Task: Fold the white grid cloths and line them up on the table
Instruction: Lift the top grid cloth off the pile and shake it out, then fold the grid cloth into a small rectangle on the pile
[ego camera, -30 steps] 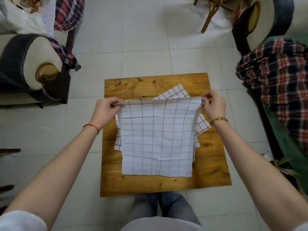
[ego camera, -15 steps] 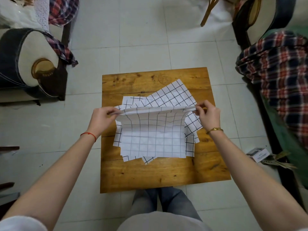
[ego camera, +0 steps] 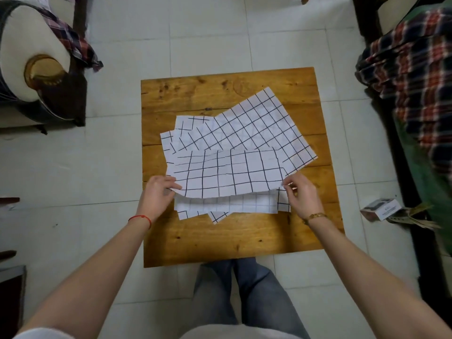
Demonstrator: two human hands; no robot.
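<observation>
A white grid cloth (ego camera: pixel 227 173) lies folded over on itself across the middle of the wooden table (ego camera: pixel 239 241). My left hand (ego camera: pixel 156 194) pinches its near left corner and my right hand (ego camera: pixel 299 192) pinches its near right corner, both just above the layer below. The folded edge runs along the far side. Under it lies a loose pile of other grid cloths (ego camera: pixel 252 126), spread askew toward the far right, with corners poking out at the near side.
Armchairs stand on the tiled floor at the far left (ego camera: pixel 34 77) and right, the right one draped with a plaid cloth (ego camera: pixel 413 67). A small box (ego camera: pixel 381 209) lies on the floor by the table's right edge. My knees (ego camera: pixel 244 289) sit below the near edge.
Both hands brought the cloth's far edge toward me and down, folding the cloth in half over itself. The pile beneath has come into view.
</observation>
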